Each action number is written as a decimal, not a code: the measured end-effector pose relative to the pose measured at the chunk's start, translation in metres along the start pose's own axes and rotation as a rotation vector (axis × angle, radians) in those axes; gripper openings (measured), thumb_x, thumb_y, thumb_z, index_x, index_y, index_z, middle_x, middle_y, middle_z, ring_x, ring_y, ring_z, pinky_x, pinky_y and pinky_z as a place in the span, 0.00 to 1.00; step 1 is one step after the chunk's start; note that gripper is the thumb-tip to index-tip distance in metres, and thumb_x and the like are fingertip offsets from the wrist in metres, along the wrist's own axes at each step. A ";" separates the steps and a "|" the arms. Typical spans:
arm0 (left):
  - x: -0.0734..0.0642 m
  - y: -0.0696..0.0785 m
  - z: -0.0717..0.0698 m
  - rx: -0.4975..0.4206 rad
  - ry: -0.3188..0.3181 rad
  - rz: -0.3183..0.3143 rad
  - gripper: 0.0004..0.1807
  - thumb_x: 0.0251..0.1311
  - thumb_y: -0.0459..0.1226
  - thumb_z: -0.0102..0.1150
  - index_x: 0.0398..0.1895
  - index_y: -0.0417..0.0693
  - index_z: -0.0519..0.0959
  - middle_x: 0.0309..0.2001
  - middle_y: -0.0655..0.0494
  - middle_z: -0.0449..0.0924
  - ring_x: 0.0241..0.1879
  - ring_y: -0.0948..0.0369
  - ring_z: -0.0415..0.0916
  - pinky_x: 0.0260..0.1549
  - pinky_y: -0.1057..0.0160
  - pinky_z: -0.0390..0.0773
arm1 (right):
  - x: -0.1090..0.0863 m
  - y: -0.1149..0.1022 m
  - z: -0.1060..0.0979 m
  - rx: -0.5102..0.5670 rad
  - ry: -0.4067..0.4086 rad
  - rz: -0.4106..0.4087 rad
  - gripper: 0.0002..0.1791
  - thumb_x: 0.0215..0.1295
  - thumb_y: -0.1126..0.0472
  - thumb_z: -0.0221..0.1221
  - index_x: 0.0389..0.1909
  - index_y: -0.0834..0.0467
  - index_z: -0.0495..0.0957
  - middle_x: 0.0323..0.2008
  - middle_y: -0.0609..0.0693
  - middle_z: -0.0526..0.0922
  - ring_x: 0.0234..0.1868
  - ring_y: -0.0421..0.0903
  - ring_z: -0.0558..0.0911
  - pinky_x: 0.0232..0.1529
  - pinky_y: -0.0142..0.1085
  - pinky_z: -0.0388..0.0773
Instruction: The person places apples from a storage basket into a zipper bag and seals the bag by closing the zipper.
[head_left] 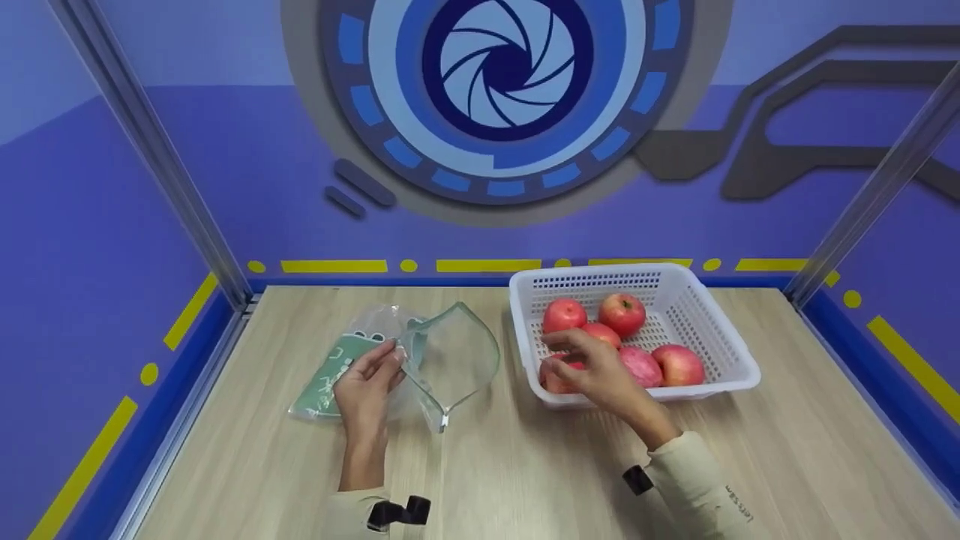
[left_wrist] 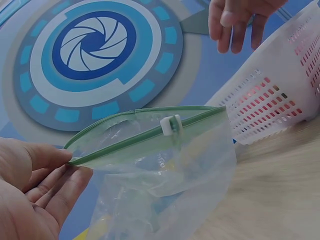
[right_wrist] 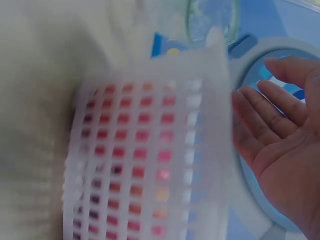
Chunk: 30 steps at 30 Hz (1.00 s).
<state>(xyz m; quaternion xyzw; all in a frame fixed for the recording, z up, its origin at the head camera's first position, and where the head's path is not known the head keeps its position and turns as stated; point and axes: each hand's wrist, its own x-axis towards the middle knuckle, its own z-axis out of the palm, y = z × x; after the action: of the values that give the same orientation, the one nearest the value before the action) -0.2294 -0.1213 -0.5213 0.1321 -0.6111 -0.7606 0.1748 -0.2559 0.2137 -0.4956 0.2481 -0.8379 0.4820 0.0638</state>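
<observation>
Fingers [head_left: 375, 358] of your left hand [head_left: 364, 394] pinch the clear bag [head_left: 459, 360] by its rim; your right hand's [head_left: 609, 380] stand loosely apart, holding nothing.
Re white basket [head_left: 705, 334]: bag just left, green-printed packet [head_left: 335, 375] farther left on the desk [head_left: 502, 480], apples [head_left: 622, 316] inside, right hand above its near-left part.

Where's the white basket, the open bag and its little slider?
White basket [head_left: 739, 374], head view: near right rim corner.
Open bag [left_wrist: 160, 182], left wrist view: its clear side.
Slider [left_wrist: 169, 125], left wrist view: its white body.
</observation>
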 end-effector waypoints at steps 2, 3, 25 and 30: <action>-0.001 0.000 0.000 0.012 -0.001 0.000 0.14 0.70 0.30 0.68 0.57 0.36 0.86 0.53 0.43 0.87 0.49 0.57 0.87 0.48 0.64 0.85 | 0.000 0.005 -0.003 -0.024 -0.024 0.014 0.23 0.65 0.71 0.72 0.60 0.62 0.81 0.56 0.56 0.86 0.54 0.60 0.86 0.58 0.55 0.83; -0.002 0.000 0.000 0.018 -0.003 0.000 0.14 0.70 0.30 0.68 0.57 0.37 0.86 0.53 0.43 0.87 0.49 0.57 0.87 0.48 0.65 0.85 | 0.000 0.008 -0.004 -0.039 -0.036 0.018 0.24 0.64 0.71 0.72 0.61 0.63 0.81 0.56 0.57 0.86 0.54 0.61 0.86 0.59 0.56 0.82; -0.001 -0.004 0.003 0.017 -0.024 0.023 0.14 0.70 0.29 0.68 0.57 0.35 0.86 0.53 0.42 0.87 0.47 0.58 0.87 0.47 0.65 0.86 | 0.008 0.042 -0.021 -0.328 -0.262 0.076 0.32 0.60 0.52 0.79 0.64 0.55 0.82 0.54 0.45 0.85 0.51 0.45 0.81 0.61 0.51 0.80; -0.001 -0.004 0.003 0.027 -0.023 0.013 0.14 0.70 0.30 0.68 0.57 0.37 0.86 0.53 0.42 0.87 0.48 0.57 0.87 0.48 0.65 0.85 | 0.010 0.043 -0.021 -0.335 -0.280 0.108 0.30 0.60 0.53 0.78 0.64 0.54 0.83 0.52 0.44 0.85 0.51 0.45 0.81 0.59 0.51 0.81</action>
<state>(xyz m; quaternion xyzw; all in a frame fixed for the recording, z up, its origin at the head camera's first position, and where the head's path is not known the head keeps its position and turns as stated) -0.2299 -0.1173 -0.5243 0.1217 -0.6243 -0.7525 0.1711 -0.2876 0.2455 -0.5150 0.2535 -0.9189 0.2997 -0.0387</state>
